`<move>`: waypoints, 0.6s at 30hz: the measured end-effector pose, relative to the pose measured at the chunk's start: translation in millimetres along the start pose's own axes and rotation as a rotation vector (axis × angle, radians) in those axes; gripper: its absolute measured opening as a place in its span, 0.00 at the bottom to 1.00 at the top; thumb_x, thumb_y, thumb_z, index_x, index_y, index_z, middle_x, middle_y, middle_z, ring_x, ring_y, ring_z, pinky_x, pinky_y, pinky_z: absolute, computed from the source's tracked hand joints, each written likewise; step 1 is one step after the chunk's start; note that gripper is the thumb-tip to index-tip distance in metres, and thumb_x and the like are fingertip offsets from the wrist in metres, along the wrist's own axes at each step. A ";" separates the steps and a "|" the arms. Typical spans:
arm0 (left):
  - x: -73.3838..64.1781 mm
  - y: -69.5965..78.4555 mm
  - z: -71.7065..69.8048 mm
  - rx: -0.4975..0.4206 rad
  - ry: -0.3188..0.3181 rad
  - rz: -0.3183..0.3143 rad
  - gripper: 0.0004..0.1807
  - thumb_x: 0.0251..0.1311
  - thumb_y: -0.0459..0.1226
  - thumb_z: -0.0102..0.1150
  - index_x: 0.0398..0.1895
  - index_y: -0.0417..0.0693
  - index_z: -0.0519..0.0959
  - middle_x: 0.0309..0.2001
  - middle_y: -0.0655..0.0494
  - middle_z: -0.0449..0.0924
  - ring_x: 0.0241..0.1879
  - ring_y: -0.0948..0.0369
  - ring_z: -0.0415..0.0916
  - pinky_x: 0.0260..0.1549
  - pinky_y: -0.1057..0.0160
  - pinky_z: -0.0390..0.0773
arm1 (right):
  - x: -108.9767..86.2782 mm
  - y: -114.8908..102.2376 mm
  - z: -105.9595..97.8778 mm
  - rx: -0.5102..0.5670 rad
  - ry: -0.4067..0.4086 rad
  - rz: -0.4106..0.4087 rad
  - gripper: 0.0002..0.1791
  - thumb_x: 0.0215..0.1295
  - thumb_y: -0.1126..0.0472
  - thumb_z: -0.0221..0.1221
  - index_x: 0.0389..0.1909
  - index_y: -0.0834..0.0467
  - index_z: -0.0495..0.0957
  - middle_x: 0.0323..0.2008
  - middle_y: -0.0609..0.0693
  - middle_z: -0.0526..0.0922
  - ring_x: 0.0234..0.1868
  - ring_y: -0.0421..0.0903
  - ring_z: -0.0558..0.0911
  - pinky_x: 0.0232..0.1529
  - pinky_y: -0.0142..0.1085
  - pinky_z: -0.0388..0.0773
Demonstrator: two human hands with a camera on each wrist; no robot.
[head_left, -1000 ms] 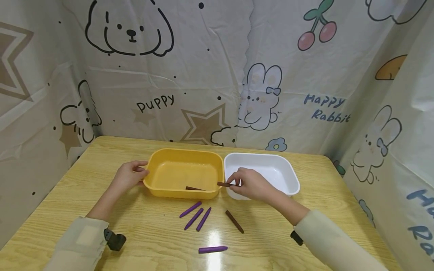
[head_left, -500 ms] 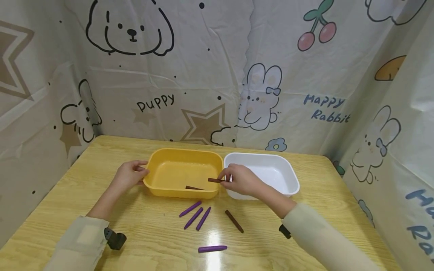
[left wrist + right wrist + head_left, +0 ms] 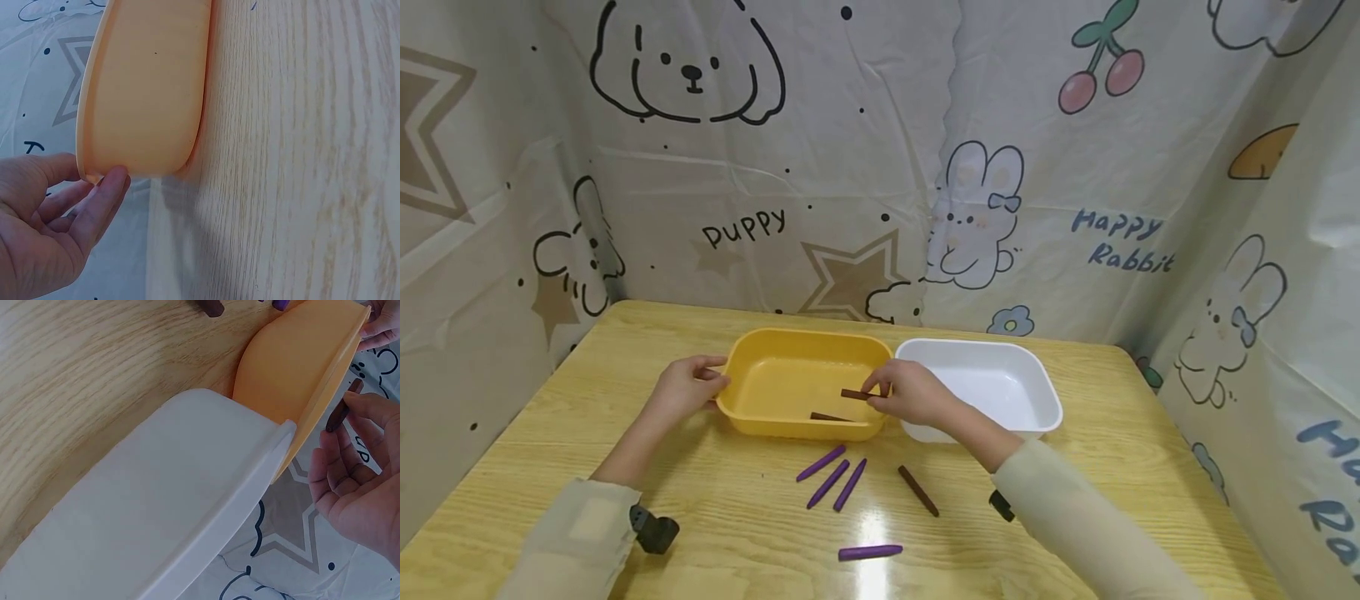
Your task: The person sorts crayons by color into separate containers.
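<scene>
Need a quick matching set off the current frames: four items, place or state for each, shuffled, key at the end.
Column 1
1. Left hand
2. Right hand
3. White tub
4. Three purple crayons, grouped

Column 2
A. Lying on the table in front of the yellow tub
B. Pinching a brown crayon over the yellow tub
C. Holding the left end of the yellow tub by its rim
D. Standing to the right of the yellow tub

Pairs: 1-C, 2-B, 3-D, 4-A
</scene>
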State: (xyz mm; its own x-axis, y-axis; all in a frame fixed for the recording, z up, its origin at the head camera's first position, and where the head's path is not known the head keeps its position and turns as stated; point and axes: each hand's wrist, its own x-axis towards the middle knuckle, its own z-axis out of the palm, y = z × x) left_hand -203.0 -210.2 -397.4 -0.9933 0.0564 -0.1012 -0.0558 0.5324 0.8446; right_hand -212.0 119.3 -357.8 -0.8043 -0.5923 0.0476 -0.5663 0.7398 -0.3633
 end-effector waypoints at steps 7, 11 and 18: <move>-0.4 -0.2 -0.1 -0.003 0.000 -0.010 0.26 0.65 0.35 0.51 0.64 0.30 0.63 0.48 0.33 0.73 0.35 0.58 0.80 0.34 0.62 0.83 | 12.7 -6.9 6.4 0.014 -0.020 0.012 0.08 0.58 0.60 0.62 0.39 0.55 0.84 0.22 0.46 0.78 0.23 0.40 0.67 0.24 0.29 0.63; 0.4 -0.9 0.0 -0.004 0.001 -0.010 0.26 0.65 0.35 0.51 0.64 0.30 0.63 0.48 0.33 0.73 0.34 0.59 0.80 0.34 0.62 0.83 | 20.9 -8.9 11.9 0.004 -0.031 0.018 0.08 0.59 0.60 0.62 0.39 0.55 0.84 0.23 0.46 0.78 0.23 0.39 0.67 0.25 0.29 0.63; 1.6 -1.8 -0.5 -0.009 -0.002 -0.011 0.27 0.65 0.35 0.52 0.64 0.31 0.63 0.48 0.35 0.73 0.33 0.62 0.79 0.35 0.61 0.83 | 35.3 -8.1 22.1 0.028 -0.058 0.069 0.09 0.60 0.59 0.61 0.41 0.55 0.84 0.20 0.47 0.75 0.20 0.39 0.64 0.23 0.28 0.60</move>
State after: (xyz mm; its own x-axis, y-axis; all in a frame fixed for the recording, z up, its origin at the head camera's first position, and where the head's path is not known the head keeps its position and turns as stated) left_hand -204.5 -211.5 -398.8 -0.9924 0.0521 -0.1116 -0.0678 0.5252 0.8483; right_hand -231.8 85.3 -373.8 -0.8291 -0.5581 -0.0323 -0.5037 0.7708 -0.3901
